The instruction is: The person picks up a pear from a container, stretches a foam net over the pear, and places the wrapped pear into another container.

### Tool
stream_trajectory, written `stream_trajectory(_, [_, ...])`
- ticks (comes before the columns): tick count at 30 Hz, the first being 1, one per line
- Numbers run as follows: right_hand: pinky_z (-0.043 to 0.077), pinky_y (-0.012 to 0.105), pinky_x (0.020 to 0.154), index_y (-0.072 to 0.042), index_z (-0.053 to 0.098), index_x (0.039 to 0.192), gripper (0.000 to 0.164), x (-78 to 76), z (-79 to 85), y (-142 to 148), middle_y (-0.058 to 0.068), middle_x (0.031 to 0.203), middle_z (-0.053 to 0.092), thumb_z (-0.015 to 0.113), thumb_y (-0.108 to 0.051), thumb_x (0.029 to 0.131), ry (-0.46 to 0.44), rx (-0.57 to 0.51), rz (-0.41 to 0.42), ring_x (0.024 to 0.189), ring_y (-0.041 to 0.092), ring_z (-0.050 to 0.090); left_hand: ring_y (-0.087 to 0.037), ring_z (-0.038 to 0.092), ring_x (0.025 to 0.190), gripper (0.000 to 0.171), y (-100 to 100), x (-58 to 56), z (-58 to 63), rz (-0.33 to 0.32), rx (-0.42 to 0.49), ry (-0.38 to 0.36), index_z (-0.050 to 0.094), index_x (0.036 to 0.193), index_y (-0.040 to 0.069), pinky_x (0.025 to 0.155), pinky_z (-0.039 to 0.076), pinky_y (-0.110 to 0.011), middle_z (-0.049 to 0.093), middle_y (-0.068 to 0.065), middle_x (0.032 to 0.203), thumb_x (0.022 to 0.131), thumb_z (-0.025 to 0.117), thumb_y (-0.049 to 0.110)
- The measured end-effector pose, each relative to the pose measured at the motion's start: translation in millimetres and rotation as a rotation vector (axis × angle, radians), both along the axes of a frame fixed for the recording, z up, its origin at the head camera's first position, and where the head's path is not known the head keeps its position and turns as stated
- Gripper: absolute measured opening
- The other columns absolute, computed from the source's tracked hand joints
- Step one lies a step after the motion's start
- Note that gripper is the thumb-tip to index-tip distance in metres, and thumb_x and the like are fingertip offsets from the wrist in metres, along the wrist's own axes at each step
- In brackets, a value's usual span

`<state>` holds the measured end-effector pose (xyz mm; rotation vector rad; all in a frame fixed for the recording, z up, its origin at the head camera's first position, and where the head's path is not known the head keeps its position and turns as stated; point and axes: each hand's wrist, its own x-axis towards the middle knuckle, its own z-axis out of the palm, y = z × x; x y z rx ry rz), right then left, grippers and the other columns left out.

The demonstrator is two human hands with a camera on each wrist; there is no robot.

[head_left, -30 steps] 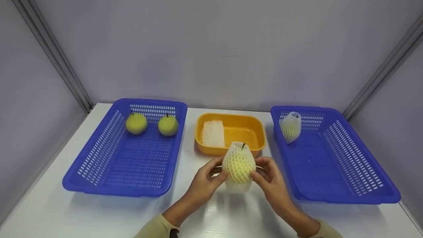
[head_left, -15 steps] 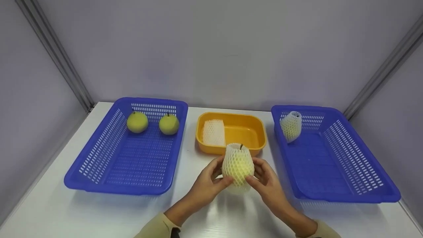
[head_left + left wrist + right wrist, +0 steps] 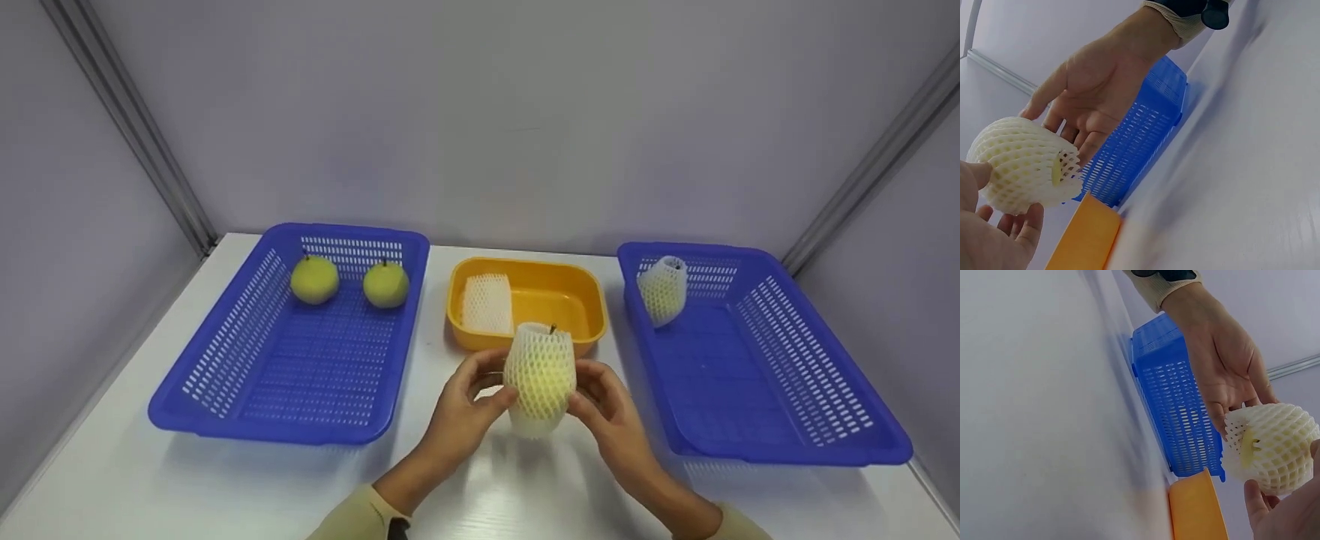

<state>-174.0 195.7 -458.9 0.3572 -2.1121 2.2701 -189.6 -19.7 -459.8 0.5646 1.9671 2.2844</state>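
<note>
A yellow-green pear in a white foam net sleeve (image 3: 538, 382) is held upright over the table, its stem showing at the sleeve's top opening. My left hand (image 3: 465, 409) grips it from the left, thumb on the near side and fingers behind. From the right, my right hand (image 3: 611, 416) holds it the same way. Below the fruit, the sleeve's lower end hangs past the pear. Both wrist views show the netting (image 3: 1019, 163) stretched around the pear, with a bit of bare yellow skin at its open end.
An orange tub (image 3: 559, 300) behind the hands holds flat foam net sleeves (image 3: 487, 304). The left blue basket (image 3: 300, 431) contains two bare pears (image 3: 314, 280). In the right blue basket (image 3: 787, 452) leans another sleeved pear (image 3: 664, 292). White table (image 3: 487, 510) shows in front.
Both hands keep hold of the sleeved pear, which has turned and tilted slightly between them. The thumbs moved inward over the netting, then back out to its sides. The baskets stay put.
</note>
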Motion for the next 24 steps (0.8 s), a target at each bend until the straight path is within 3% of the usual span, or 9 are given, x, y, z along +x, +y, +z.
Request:
stream_trajectory(6, [0.052, 0.032, 0.101, 0.005, 0.036, 0.145, 0.052, 2.6, -1.7, -1.5, 0.020, 0.143, 0.050, 0.060, -0.002, 0.100, -0.023, 0.006, 0.077, 0.126, 0.024, 0.056, -0.027, 0.051, 0.133, 0.074, 3.1, -0.2, -0.5, -0.099, -0.038, -0.044, 0.039, 0.151, -0.002, 0.105, 0.050, -0.037, 0.051, -0.015, 0.145, 0.096, 0.072, 0.035])
stream_trajectory(10, [0.053, 0.034, 0.099, 0.002, 0.037, 0.146, 0.053, 2.3, -5.1, -1.1, 0.021, 0.141, 0.051, 0.062, -0.004, 0.099, -0.066, 0.018, 0.067, 0.124, 0.025, 0.056, -0.027, 0.052, 0.130, 0.077, 4.3, 2.2, -1.6, -0.137, -0.047, -0.072, 0.039, 0.150, -0.004, 0.107, 0.048, -0.039, 0.053, -0.016, 0.141, 0.095, 0.071, 0.039])
stream_trajectory(14, [0.053, 0.030, 0.096, 0.002, 0.040, 0.144, 0.052, 0.6, -7.8, -0.8, 0.017, 0.139, 0.052, 0.064, 0.000, 0.097, -0.080, 0.042, -0.002, 0.121, 0.024, 0.055, -0.028, 0.052, 0.130, 0.072, 4.5, 3.8, -3.6, -0.097, -0.062, -0.070, 0.040, 0.148, -0.005, 0.107, 0.048, -0.039, 0.053, -0.017, 0.142, 0.098, 0.069, 0.037])
stream_trajectory(18, [0.055, 0.031, 0.092, 0.003, 0.042, 0.136, 0.040, -0.8, -7.0, 0.6, 0.016, 0.130, 0.054, 0.061, -0.002, 0.101, -0.084, 0.034, -0.045, 0.114, 0.024, 0.058, -0.030, 0.050, 0.133, 0.061, 3.1, 3.1, -3.2, -0.032, -0.067, -0.044, 0.042, 0.148, -0.006, 0.104, 0.050, -0.035, 0.051, -0.018, 0.144, 0.104, 0.061, 0.030])
stream_trajectory(21, [0.056, 0.034, 0.091, 0.002, 0.041, 0.134, 0.035, -1.0, -5.1, 2.0, 0.017, 0.129, 0.056, 0.056, -0.008, 0.105, -0.078, 0.024, -0.025, 0.115, 0.023, 0.059, -0.030, 0.053, 0.128, 0.054, 2.6, 0.2, -2.3, 0.007, -0.046, -0.021, 0.046, 0.145, -0.006, 0.100, 0.052, -0.034, 0.053, -0.019, 0.140, 0.104, 0.062, 0.025])
stream_trajectory(24, [0.055, 0.036, 0.096, 0.003, 0.036, 0.139, 0.041, -0.5, -4.7, 2.6, 0.020, 0.136, 0.054, 0.054, -0.010, 0.105, -0.061, 0.014, 0.042, 0.120, 0.022, 0.059, -0.028, 0.055, 0.125, 0.057, 3.6, -2.3, -2.6, 0.030, -0.069, -0.013, 0.049, 0.142, -0.003, 0.099, 0.053, -0.036, 0.056, -0.016, 0.136, 0.099, 0.069, 0.029])
